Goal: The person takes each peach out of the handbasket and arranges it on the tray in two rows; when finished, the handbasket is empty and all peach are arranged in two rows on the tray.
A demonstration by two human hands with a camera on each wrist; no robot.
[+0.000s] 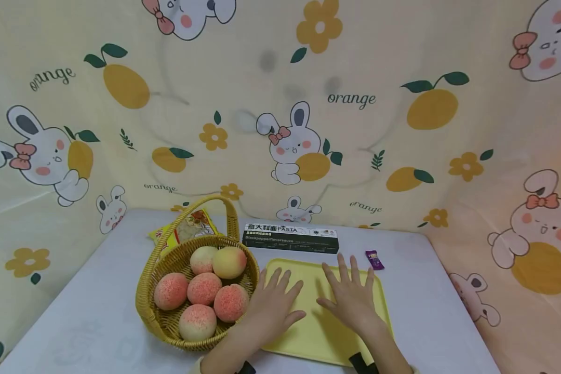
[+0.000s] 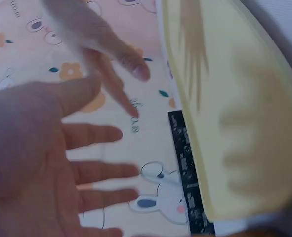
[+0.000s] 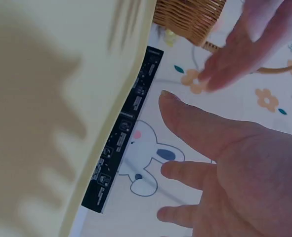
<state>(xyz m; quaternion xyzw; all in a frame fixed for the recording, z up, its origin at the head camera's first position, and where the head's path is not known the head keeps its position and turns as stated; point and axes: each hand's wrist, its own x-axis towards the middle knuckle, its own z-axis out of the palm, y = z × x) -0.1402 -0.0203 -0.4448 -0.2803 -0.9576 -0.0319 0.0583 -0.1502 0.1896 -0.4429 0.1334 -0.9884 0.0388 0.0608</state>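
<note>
My left hand [image 1: 272, 304] is held over the left part of a yellow tray [image 1: 318, 337], fingers spread and straight, holding nothing. Over the tray's right part, my right hand [image 1: 352, 298] is spread in the same way, also with nothing in it. Both wrist views show the palms apart from the tray, whose surface carries their shadows. Just left of the left hand stands a wicker basket [image 1: 145, 298] with a tall handle, holding several peaches [image 1: 204, 289]. The left forearm passes in front of the basket's lower right rim.
Behind the tray lies a black and white pasta box [image 1: 290, 240]. A small purple packet [image 1: 374, 259] is beyond the tray's far right corner. A yellow food bag [image 1: 191, 227] sits behind the basket, partly hidden. A printed cloth [image 1: 280, 67] hangs behind the white table [image 1: 89, 306].
</note>
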